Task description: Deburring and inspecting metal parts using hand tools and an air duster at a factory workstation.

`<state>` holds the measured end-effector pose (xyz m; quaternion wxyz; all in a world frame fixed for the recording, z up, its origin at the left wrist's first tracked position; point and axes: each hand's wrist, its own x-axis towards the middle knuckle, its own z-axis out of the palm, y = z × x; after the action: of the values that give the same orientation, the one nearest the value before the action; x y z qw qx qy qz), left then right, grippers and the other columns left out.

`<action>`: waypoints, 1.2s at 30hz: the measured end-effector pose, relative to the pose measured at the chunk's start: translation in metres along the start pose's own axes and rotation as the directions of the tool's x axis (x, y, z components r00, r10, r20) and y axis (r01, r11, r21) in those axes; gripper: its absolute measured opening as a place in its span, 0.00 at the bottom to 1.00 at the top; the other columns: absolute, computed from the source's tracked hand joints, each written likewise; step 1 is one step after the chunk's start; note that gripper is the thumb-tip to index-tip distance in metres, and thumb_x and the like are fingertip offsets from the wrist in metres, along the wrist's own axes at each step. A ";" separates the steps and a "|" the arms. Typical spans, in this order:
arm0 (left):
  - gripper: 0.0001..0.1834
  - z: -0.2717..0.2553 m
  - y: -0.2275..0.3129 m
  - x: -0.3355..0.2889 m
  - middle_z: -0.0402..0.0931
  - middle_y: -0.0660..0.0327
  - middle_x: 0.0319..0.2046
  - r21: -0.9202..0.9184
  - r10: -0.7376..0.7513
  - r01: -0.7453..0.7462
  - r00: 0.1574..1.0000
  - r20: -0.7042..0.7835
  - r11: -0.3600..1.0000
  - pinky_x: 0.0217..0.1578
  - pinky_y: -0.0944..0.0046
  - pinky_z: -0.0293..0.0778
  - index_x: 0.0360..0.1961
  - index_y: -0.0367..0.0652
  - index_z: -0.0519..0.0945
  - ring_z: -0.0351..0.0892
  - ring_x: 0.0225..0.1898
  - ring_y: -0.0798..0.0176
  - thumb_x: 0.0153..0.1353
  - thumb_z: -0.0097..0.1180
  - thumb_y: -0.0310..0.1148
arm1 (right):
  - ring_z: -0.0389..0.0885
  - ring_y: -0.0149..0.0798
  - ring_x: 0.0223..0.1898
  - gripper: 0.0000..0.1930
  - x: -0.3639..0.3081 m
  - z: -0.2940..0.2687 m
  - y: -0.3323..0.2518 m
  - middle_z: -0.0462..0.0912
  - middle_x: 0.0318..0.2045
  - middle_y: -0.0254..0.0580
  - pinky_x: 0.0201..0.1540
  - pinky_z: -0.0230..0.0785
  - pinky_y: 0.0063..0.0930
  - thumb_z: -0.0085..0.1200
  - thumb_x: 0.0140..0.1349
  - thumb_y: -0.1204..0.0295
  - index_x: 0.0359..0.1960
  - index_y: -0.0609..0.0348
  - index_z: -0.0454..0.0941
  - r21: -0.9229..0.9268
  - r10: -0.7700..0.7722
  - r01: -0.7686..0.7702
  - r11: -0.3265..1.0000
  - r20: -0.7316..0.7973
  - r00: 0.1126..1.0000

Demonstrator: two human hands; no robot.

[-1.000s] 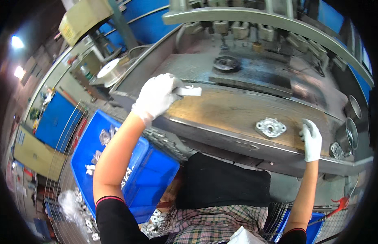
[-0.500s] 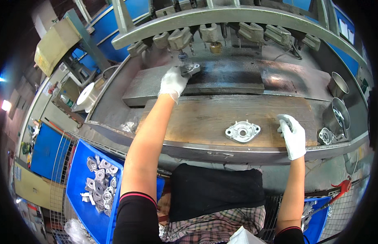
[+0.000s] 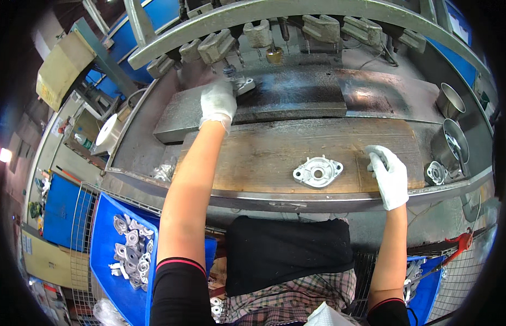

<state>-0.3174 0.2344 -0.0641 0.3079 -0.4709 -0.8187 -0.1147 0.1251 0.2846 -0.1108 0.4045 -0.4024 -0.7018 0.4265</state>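
My left hand (image 3: 218, 102), in a white glove, is closed on a grey metal casting (image 3: 245, 86) under a spindle at the far left of the machine. The casting's lobed end shows beyond the fingers; the rest is hidden by the hand. My right hand (image 3: 389, 176), also gloved in white, rests over the right part of the wooden board (image 3: 253, 146). Its fingers are loosely curled and apart, with nothing visible in them. Left of it, a silver oval flange casting (image 3: 318, 171) with a round centre hole lies flat on the board.
Overhead runs a row of spindles with metal clamp blocks (image 3: 258, 35). Behind the board lies a dark, wet steel plate (image 3: 296, 98). Metal cups (image 3: 450, 101) and another casting (image 3: 436, 173) stand at the right. A blue bin (image 3: 103, 250) with several castings is at lower left.
The view has shifted slightly, so the bench appears higher and farther left. My left hand still holds the casting beneath the spindle. My right hand stays over the board.
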 end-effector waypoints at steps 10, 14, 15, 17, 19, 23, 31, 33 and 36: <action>0.08 0.004 0.012 -0.004 0.84 0.53 0.30 0.176 0.143 -0.113 0.975 -0.170 0.978 0.38 0.49 0.79 0.28 0.46 0.86 0.85 0.36 0.47 0.53 0.55 0.30 | 0.81 0.28 0.31 0.11 -0.001 0.001 -0.002 0.85 0.35 0.39 0.38 0.74 0.24 0.55 0.68 0.75 0.49 0.62 0.84 -0.068 -0.015 0.014 0.998 -0.020 1.000; 0.09 0.010 0.012 0.000 0.85 0.50 0.34 0.044 0.038 -0.036 0.998 -0.040 0.998 0.44 0.46 0.78 0.33 0.44 0.85 0.84 0.40 0.43 0.54 0.53 0.30 | 0.80 0.27 0.30 0.12 -0.001 0.001 -0.002 0.85 0.35 0.38 0.38 0.73 0.23 0.56 0.68 0.75 0.50 0.62 0.84 -0.076 -0.047 0.045 0.996 -0.028 0.998; 0.10 0.012 0.012 0.000 0.85 0.50 0.34 -0.004 0.011 -0.011 1.000 0.021 1.000 0.45 0.45 0.78 0.35 0.44 0.85 0.84 0.41 0.43 0.55 0.53 0.30 | 0.80 0.27 0.30 0.12 -0.002 0.001 -0.002 0.85 0.35 0.38 0.38 0.73 0.23 0.56 0.68 0.75 0.50 0.63 0.84 -0.069 -0.044 0.042 0.997 -0.025 0.999; 0.12 0.013 0.008 0.002 0.84 0.47 0.38 -0.073 -0.008 0.012 0.999 0.053 0.997 0.48 0.46 0.77 0.38 0.45 0.84 0.83 0.44 0.40 0.55 0.53 0.29 | 0.80 0.27 0.31 0.12 -0.002 0.001 -0.003 0.86 0.35 0.38 0.38 0.73 0.23 0.56 0.68 0.75 0.50 0.63 0.84 -0.039 -0.017 0.016 0.999 -0.027 1.000; 0.12 0.016 0.003 0.007 0.84 0.46 0.39 -0.080 0.013 -0.007 0.998 0.067 0.997 0.49 0.46 0.76 0.39 0.45 0.84 0.83 0.46 0.40 0.56 0.53 0.29 | 0.80 0.27 0.31 0.12 -0.002 0.001 -0.002 0.86 0.36 0.38 0.38 0.73 0.23 0.55 0.68 0.75 0.50 0.63 0.84 -0.032 -0.025 0.024 0.999 -0.022 0.999; 0.13 0.032 -0.011 0.014 0.83 0.43 0.43 -0.136 0.013 -0.001 0.996 0.086 0.991 0.52 0.45 0.74 0.45 0.45 0.83 0.80 0.49 0.38 0.59 0.54 0.30 | 0.80 0.27 0.31 0.12 -0.001 0.002 0.000 0.86 0.38 0.39 0.38 0.73 0.23 0.55 0.68 0.75 0.50 0.63 0.84 -0.030 -0.038 0.037 0.999 -0.036 0.999; 0.22 -0.002 0.011 -0.007 0.80 0.41 0.51 -0.425 -0.179 0.230 0.971 0.158 0.875 0.58 0.53 0.72 0.52 0.39 0.81 0.77 0.58 0.41 0.60 0.64 0.41 | 0.80 0.26 0.31 0.12 0.000 -0.004 0.001 0.87 0.39 0.37 0.35 0.72 0.21 0.54 0.69 0.72 0.51 0.61 0.83 0.025 0.003 -0.002 1.000 -0.011 1.000; 0.25 -0.029 0.035 -0.036 0.83 0.50 0.52 -0.694 -0.048 0.097 0.995 0.089 0.713 0.59 0.58 0.71 0.57 0.41 0.81 0.81 0.55 0.53 0.63 0.63 0.44 | 0.80 0.25 0.31 0.13 0.001 -0.005 0.003 0.87 0.38 0.37 0.34 0.71 0.20 0.55 0.69 0.72 0.51 0.61 0.83 0.030 0.010 -0.010 1.000 -0.007 1.000; 0.32 -0.074 0.064 -0.089 0.75 0.47 0.61 -0.802 0.233 0.239 0.877 0.421 0.547 0.66 0.57 0.65 0.62 0.38 0.76 0.72 0.64 0.54 0.63 0.63 0.47 | 0.81 0.27 0.30 0.13 0.003 -0.003 0.008 0.87 0.38 0.38 0.35 0.72 0.21 0.55 0.68 0.72 0.51 0.63 0.82 0.076 -0.014 0.015 0.997 -0.011 1.000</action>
<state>-0.2012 0.1705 -0.0668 -0.1678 -0.5708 -0.7135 -0.3701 0.1287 0.2904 -0.1162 0.4262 -0.3837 -0.6860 0.4478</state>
